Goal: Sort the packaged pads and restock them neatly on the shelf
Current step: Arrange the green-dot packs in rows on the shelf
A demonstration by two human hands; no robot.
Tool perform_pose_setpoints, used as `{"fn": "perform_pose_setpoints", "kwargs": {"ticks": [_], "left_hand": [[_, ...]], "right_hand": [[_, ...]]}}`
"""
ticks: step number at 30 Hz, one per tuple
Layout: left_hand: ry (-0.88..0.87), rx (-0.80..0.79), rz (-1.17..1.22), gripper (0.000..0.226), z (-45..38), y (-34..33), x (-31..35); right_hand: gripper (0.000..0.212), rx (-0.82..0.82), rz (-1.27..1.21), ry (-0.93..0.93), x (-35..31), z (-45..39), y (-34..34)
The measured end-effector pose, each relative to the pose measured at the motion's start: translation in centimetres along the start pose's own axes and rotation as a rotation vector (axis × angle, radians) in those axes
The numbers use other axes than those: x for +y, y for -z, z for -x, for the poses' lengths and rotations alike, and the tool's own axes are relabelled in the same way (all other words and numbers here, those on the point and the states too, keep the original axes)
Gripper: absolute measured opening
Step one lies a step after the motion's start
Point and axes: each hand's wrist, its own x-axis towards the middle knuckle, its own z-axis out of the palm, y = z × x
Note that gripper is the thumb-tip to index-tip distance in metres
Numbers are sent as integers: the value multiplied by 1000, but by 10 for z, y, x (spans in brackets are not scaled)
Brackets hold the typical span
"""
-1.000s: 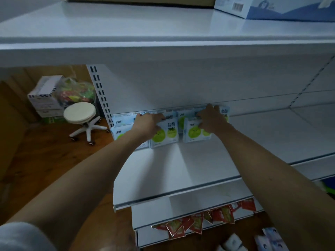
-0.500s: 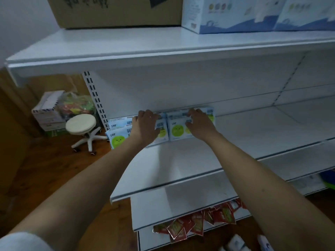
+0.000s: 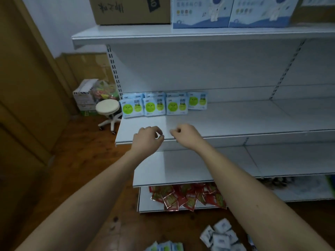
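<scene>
Several light-blue pad packs (image 3: 164,104) with green round faces stand upright in a row at the back left of the middle white shelf (image 3: 235,120). My left hand (image 3: 147,137) and my right hand (image 3: 186,134) hover over the shelf's front edge, well in front of the packs. Both hands hold nothing and their fingers hang loosely curled. More pad packs lie on the floor: white ones (image 3: 220,236) at the lower right and blue-green ones (image 3: 165,246) at the bottom edge.
Red sachets (image 3: 186,196) lie heaped on the lowest shelf. A white stool (image 3: 108,110) stands left of the shelving on the wooden floor, with boxes and a bag behind it. A cardboard box (image 3: 130,9) and blue-white cartons (image 3: 230,11) sit on the top shelf.
Both hands have let go of the packs and pulled back from the row to the shelf's front edge. The packs now stand in a tidy row. The view has drawn back.
</scene>
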Motion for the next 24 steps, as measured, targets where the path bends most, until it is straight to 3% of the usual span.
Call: {"fn": "perform_pose_setpoints", "kwargs": {"ticks": [9, 18, 24], "left_hand": [[147, -73, 65, 25, 94, -25, -36], [401, -360, 204, 22, 239, -116, -122], [564, -516, 244, 22, 301, -156, -138]], "right_hand": [[37, -319, 22, -88, 3, 69, -81], [30, -577, 83, -266, 56, 174, -212], [25, -743, 135, -379, 106, 211, -234]]}}
